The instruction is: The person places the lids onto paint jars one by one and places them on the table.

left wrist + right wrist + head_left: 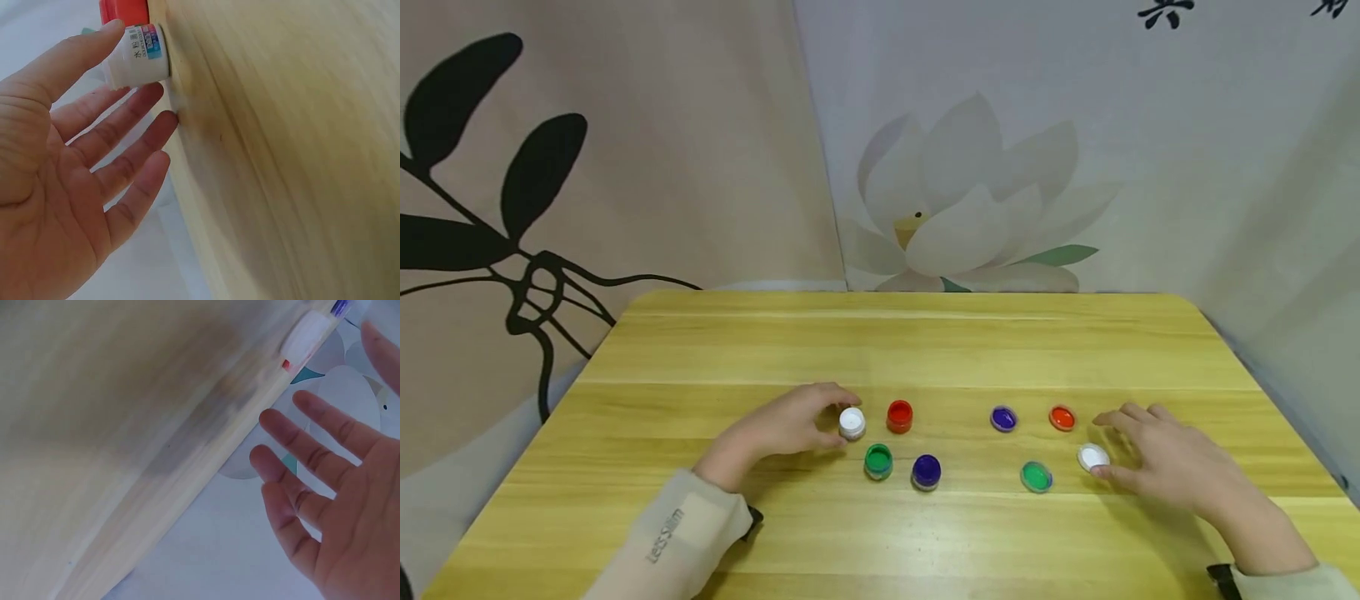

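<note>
A white paint jar (852, 423) stands upright with its top off, white paint inside and a printed label on its side. My left hand (797, 421) reaches around it from the left, thumb at the near side and fingertips at the far side. In the left wrist view the thumb (94, 47) overlaps the jar, and the other fingers are spread and fairly straight. My right hand (1172, 458) is spread over the table beside a round white lid (1093, 457), thumb tip right at its edge. The right wrist view shows its fingers (306, 450) apart with nothing between them.
Red (899, 417), green (878, 461) and purple (927, 472) paint jars stand uncovered near the white one. Between the hands lie a purple lid (1003, 418), a red lid (1062, 418) and a green lid (1036, 477). A patterned curtain (970, 167) hangs behind the wooden table (925, 342).
</note>
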{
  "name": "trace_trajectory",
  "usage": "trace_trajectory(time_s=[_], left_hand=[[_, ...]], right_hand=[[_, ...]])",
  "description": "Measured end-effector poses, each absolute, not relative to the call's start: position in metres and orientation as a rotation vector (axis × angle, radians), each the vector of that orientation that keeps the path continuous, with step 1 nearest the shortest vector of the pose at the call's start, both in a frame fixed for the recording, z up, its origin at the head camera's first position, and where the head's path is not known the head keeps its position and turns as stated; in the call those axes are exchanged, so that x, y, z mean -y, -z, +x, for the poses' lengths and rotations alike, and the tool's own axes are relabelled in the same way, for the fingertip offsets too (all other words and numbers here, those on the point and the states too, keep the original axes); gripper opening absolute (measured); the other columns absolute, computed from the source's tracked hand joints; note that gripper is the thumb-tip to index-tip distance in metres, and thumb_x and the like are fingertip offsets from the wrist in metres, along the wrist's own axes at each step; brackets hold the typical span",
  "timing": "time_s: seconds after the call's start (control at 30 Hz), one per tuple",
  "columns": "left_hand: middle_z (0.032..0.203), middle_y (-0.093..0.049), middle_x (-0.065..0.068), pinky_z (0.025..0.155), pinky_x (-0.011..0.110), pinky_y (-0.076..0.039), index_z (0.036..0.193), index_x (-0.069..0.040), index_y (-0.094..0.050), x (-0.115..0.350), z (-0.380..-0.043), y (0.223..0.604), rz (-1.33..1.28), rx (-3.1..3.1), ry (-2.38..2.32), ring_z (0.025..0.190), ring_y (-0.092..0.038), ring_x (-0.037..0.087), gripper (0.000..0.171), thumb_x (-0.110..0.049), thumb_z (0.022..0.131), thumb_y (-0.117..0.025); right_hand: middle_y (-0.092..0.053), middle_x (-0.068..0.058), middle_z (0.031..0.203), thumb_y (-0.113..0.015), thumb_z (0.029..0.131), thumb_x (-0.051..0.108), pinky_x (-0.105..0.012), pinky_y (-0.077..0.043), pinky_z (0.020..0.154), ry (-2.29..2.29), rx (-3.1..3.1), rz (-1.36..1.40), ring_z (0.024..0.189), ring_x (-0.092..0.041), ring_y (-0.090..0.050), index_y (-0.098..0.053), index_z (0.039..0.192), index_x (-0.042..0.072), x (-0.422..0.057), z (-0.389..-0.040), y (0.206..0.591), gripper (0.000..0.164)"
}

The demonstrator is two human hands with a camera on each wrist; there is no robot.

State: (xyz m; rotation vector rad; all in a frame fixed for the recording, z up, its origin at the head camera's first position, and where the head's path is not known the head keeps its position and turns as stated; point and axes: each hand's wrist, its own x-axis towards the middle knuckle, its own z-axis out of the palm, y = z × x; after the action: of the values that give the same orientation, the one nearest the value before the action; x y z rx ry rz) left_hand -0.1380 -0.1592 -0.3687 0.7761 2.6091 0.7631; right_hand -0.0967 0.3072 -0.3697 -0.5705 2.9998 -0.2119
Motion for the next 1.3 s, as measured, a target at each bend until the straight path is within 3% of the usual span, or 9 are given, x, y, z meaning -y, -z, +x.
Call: trace_trajectory(time_s=[0.2,0.37,0.63,0.9,1.3], left_hand=[[0.12,-0.064,0.004,0.104,0.045,-0.049,0.129,-0.006,-0.062,0.152,-0.14,0.369,0.765,-2.598,-0.725,0.114,-0.059,0.023,0.048,-0.015,0.085,-0.078],[0.118,-0.064,0.004,0.101,0.043,-0.049,0.124,-0.006,-0.063,0.15,-0.145,0.371,0.756,-2.594,-0.711,0.111,-0.059,0.022,0.042,-0.015,0.086,-0.078],[0.113,-0.064,0.002,0.099,0.041,-0.049,0.112,-0.01,-0.065,0.152,-0.147,0.374,0.749,-2.611,-0.723,0.107,-0.058,0.02,0.032,-0.015,0.084,-0.08],[0.107,-0.064,0.0,0.095,0.039,-0.05,0.108,-0.01,-0.065,0.152,-0.146,0.375,0.779,-2.626,-0.728,0.101,-0.058,0.019,0.027,-0.014,0.085,-0.079],[0.102,-0.068,-0.003,0.087,0.033,-0.053,0.105,-0.01,-0.068,0.153,-0.14,0.374,0.783,-2.617,-0.805,0.093,-0.06,0.015,0.025,-0.014,0.084,-0.08]], right_hand=[[-0.064,-0.001,0.113,-0.08,0.071,0.06,-0.048,-0.055,0.07,0.306,-2.933,-0.589,0.101,-0.028,-0.06,-0.065,0.123,0.015,-0.305,-0.1,0.373,0.07],[-0.064,0.002,0.11,-0.083,0.072,0.052,-0.047,-0.055,0.081,0.355,-2.888,-0.627,0.102,-0.024,-0.061,-0.066,0.119,0.014,-0.303,-0.102,0.376,0.063],[-0.057,0.011,0.099,-0.085,0.074,0.041,-0.032,-0.052,0.076,0.42,-2.855,-0.713,0.091,-0.009,-0.054,-0.066,0.108,0.021,-0.307,-0.106,0.379,0.043],[-0.054,0.012,0.094,-0.082,0.08,0.027,-0.024,-0.05,0.072,0.518,-2.784,-0.788,0.085,-0.001,-0.049,-0.064,0.102,0.021,-0.311,-0.11,0.382,0.029],[-0.058,0.011,0.091,-0.081,0.082,0.024,-0.021,-0.047,0.068,0.637,-2.712,-0.764,0.081,0.001,-0.048,-0.063,0.104,0.017,-0.313,-0.112,0.381,0.028]])
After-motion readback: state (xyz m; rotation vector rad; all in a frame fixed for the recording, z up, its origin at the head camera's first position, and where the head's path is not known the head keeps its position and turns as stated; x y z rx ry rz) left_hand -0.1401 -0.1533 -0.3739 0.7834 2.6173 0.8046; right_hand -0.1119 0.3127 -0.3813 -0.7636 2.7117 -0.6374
